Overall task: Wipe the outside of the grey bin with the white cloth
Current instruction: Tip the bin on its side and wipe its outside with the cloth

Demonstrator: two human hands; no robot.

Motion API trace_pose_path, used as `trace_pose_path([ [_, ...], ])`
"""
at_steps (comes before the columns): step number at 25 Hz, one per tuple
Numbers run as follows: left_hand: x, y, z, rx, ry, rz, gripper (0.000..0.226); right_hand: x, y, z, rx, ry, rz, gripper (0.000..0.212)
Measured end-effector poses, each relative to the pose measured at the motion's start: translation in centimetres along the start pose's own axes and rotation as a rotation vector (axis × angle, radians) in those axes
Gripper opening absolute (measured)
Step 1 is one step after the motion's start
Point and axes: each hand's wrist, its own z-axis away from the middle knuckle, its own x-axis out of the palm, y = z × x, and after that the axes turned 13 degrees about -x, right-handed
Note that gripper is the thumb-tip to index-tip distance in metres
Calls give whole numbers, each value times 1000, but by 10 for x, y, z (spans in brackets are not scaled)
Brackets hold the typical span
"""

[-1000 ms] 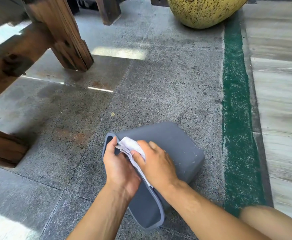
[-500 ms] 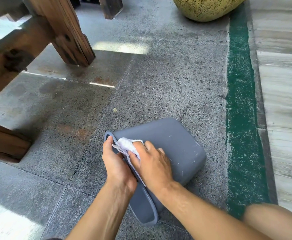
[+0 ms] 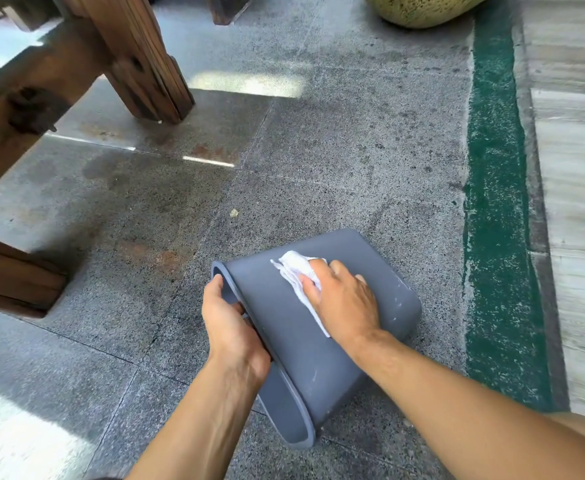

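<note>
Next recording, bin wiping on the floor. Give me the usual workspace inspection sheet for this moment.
Surface: grey speckled stone floor, stained in patches.
Job's things: grey bin lying on its side; white cloth on its upper wall.
Clutter: small pale scrap on the floor.
Grippers: left hand grips the bin's rim; right hand presses the cloth flat.
Cables: nothing seen.
Surroundings: wooden furniture legs, speckled yellow pot, green strip.
</note>
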Motion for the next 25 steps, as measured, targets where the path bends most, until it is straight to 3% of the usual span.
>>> trace_pose_path([
  [12,-15,15,-9,-51,-38,-109,64,10,53,-16,112,-38,54,37],
  [14,-16,19,-7,-60,-6,-143,57,6,63,-19,129,-54,62,37],
  [18,-14,12,-14,43,114,-374,15,-1,88,-24,156,-57,75,39],
  [21,-10,8,-17,115,143,-419,30,1,105,-28,179,-50,81,39],
  [25,-14,10,-23,168,178,-440,30,5,114,-27,189,-65,69,39],
])
